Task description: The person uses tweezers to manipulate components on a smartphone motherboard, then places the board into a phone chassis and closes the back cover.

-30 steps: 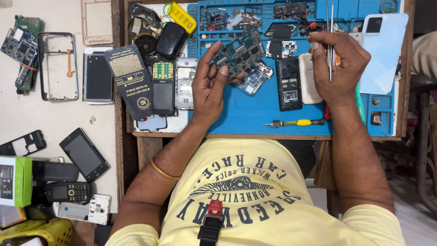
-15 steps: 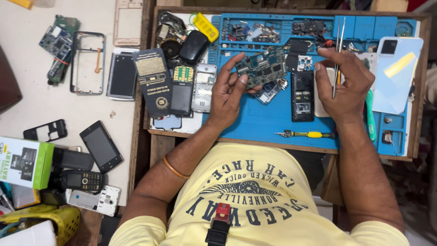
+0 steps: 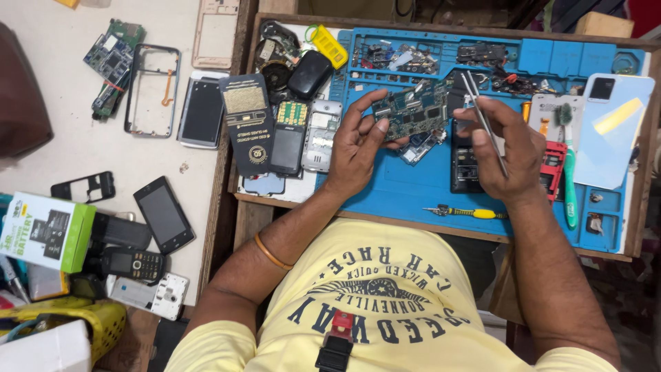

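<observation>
At the far left of the frame a green and white box (image 3: 47, 231) lies on the pale table (image 3: 62, 158), with a dark phone (image 3: 162, 214) just right of it and an empty phone frame (image 3: 153, 89) higher up. Further right, a dark card (image 3: 247, 124) and a silver phone back (image 3: 321, 136) lie side by side at the left edge of the blue work mat (image 3: 413, 186). Near the centre, the left hand (image 3: 358, 148) is half curled, its fingertips and thumb pinching the left end of a green circuit board (image 3: 415, 110) held above the mat. Right of the board, the right hand (image 3: 506, 155) is closed around slim metal tweezers (image 3: 483, 120), whose tips point up toward the board's right edge. Below lies a yellow-handled screwdriver (image 3: 465, 212). At the right, a green toothbrush (image 3: 569, 172) lies beside a light blue phone cover (image 3: 613, 131).
</observation>
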